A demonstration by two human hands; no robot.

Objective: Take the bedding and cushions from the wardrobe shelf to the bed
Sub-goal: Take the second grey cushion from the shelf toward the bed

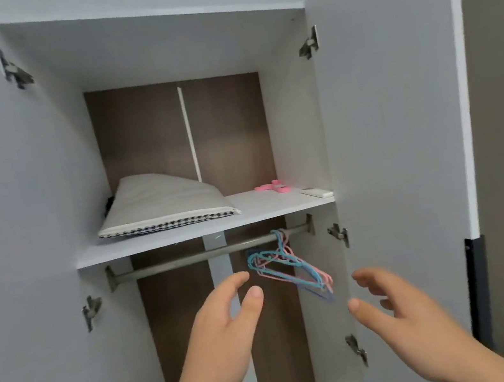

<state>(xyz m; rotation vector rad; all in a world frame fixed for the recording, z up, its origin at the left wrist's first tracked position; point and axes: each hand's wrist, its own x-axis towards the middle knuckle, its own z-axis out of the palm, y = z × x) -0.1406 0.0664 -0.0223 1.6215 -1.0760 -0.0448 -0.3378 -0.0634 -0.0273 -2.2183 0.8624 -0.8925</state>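
Hanging btwn hands & cushion (163,203): rail (201,256) w/ hangers (287,267).

Off-white cushion (162,203) with black-and-white houndstooth edge; pink and blue hangers (291,268); white shelf (267,208).

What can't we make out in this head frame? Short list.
- Dark item behind the cushion: mostly hidden by it, identity unclear.
- Pink objects at the shelf back: too small to identify.
- White flat item at the shelf's right: blurred, possibly a remote.
- Wardrobe bottom: blocked by the left hand and right hand, cut by the lower edge.
- The bed: out of frame.
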